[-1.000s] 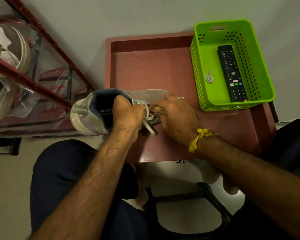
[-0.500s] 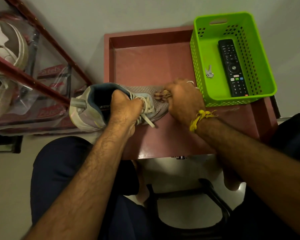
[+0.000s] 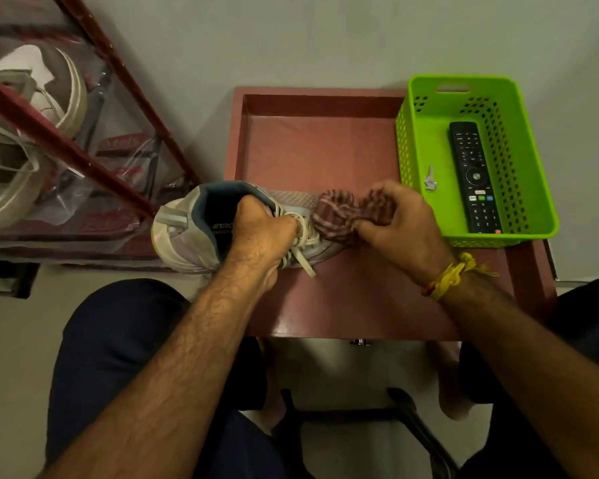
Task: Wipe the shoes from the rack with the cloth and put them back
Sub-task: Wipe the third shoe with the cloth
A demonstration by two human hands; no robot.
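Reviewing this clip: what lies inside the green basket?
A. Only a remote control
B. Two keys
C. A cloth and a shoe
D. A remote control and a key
D: the green basket holds a black remote control and, to its left, a small silver key; the cloth is in the right hand at the shoe.

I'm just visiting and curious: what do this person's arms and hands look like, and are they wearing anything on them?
Both forearms are bare and hairy, with no sleeves in view. The left hand wears no glove, ring or band that shows. The right hand is also ungloved; at its wrist sits a knotted yellow thread band with loose ends and a small reddish bit. Dark navy trousers cover the knees.
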